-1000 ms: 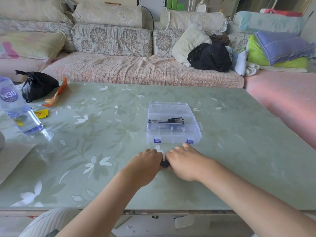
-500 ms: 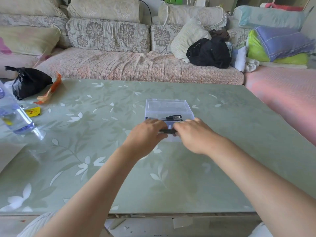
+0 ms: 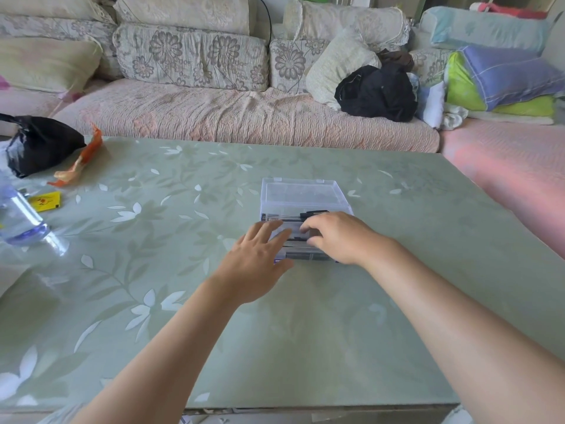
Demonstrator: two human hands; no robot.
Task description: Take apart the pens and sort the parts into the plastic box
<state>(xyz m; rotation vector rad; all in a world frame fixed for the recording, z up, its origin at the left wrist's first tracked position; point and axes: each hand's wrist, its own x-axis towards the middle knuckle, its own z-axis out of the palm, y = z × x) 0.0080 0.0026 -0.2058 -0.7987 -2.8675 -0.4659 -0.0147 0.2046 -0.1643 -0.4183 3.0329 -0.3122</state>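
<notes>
Two hands over the open clear plastic box (image 3: 301, 195) on the desk (image 3: 183, 240). Left hand (image 3: 256, 264): fingers (image 3: 269, 231) straight and spread wide, holding nothing, tips over the box's near-left part. Right hand (image 3: 339, 237): fingers (image 3: 312, 224) curled down over the box's middle; can't tell if they pinch anything. Black pen (image 3: 293, 216) lies crosswise in the box, just beyond both sets of fingers. Water bottle (image 3: 18, 221) well left of the left fingers.
</notes>
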